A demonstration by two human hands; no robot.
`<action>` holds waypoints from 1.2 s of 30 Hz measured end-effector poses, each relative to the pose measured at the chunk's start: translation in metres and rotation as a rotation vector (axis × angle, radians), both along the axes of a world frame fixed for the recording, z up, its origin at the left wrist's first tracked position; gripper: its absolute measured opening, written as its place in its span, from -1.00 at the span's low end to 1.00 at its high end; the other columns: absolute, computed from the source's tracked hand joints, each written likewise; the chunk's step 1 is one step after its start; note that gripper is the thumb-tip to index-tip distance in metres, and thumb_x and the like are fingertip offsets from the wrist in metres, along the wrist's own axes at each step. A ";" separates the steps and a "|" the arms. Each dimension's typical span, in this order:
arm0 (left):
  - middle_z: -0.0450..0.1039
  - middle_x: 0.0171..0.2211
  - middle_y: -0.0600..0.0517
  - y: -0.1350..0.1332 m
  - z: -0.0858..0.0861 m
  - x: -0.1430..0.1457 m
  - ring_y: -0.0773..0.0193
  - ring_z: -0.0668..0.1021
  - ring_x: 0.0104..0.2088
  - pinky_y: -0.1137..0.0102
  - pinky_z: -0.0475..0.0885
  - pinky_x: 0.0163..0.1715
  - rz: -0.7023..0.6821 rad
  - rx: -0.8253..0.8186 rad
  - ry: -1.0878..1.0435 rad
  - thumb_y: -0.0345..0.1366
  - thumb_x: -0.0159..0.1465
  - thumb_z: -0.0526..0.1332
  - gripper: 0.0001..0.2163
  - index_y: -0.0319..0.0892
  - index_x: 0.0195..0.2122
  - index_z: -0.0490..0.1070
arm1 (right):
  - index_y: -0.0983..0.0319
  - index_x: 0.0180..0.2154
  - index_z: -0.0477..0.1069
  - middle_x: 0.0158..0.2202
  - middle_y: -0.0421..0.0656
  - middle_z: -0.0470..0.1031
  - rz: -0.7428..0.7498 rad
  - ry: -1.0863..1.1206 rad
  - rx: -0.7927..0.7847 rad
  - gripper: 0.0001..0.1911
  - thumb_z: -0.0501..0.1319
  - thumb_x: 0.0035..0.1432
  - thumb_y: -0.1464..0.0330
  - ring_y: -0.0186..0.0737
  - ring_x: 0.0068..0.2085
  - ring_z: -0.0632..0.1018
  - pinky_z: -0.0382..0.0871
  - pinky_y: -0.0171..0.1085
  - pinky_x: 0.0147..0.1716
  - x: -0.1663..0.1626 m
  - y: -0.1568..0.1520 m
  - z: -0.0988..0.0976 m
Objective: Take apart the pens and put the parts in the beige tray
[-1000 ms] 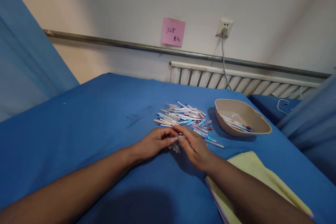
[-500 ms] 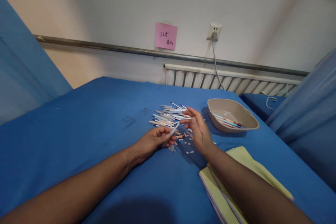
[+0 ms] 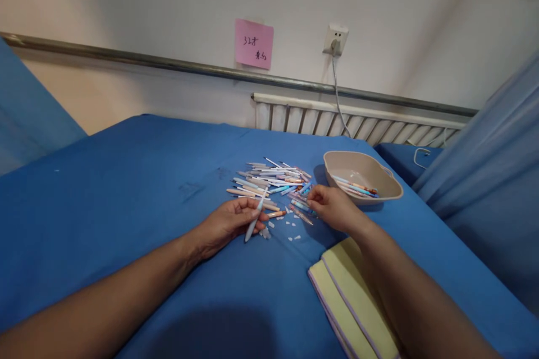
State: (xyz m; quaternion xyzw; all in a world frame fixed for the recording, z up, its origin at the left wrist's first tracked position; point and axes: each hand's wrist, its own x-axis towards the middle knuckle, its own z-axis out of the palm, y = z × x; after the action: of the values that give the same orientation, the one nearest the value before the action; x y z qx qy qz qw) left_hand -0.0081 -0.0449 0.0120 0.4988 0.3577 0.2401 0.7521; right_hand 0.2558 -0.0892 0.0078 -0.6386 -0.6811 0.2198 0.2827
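My left hand [image 3: 229,224] is closed on a slim pale grey-blue pen [image 3: 251,228], which stands slanted with its thin white end pointing up. At the right side of the pile of pens [image 3: 269,179], my right hand [image 3: 336,208] reaches down with its fingers pinched together. Whatever those fingertips hold, if anything, is too small to make out. Several patterned pens [image 3: 301,215] lie just left of them. Small whitish pieces [image 3: 288,223] are scattered on the blue sheet between my hands.
A beige basin [image 3: 357,165] holding several pens stands at the right. In front of it lies a folded yellow cloth [image 3: 343,286] on the blue sheet [image 3: 126,190]. A radiator [image 3: 303,119], a rail and a plugged socket [image 3: 336,39] line the wall behind.
My right hand has moved from beside the left hand, down and right to the pile's right side, its fingers now pinched. The left hand keeps the pen, now tilted more upright. The view has shifted.
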 end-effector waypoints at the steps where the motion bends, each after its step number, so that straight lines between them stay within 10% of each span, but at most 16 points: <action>1: 0.53 -0.30 -0.03 0.001 -0.001 -0.001 0.33 0.56 -0.40 0.44 0.43 -0.35 -0.024 0.000 -0.007 -0.26 0.11 0.33 -0.77 -0.25 -0.26 0.41 | 0.21 -0.42 0.39 -0.53 -0.24 0.43 0.025 -0.094 -0.013 -0.89 0.14 0.08 0.34 -0.34 -0.49 0.39 0.12 -0.38 -0.51 -0.001 -0.002 0.001; 36: 0.51 -0.30 -0.04 0.006 0.001 -0.007 0.34 0.54 -0.37 0.43 0.42 -0.31 -0.112 -0.046 -0.020 -0.26 0.15 0.29 -0.80 -0.25 -0.27 0.38 | 0.23 -0.30 0.42 -0.26 -0.06 0.51 0.052 -0.571 -0.031 -0.87 0.12 0.13 0.38 -0.18 -0.25 0.49 0.21 -0.31 -0.32 -0.016 0.000 0.005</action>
State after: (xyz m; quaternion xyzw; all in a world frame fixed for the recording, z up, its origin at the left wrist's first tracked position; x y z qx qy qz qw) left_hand -0.0150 -0.0387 0.0127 0.4983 0.3271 0.1945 0.7790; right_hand 0.2395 -0.0894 0.0132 -0.6614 -0.7457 0.0488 0.0639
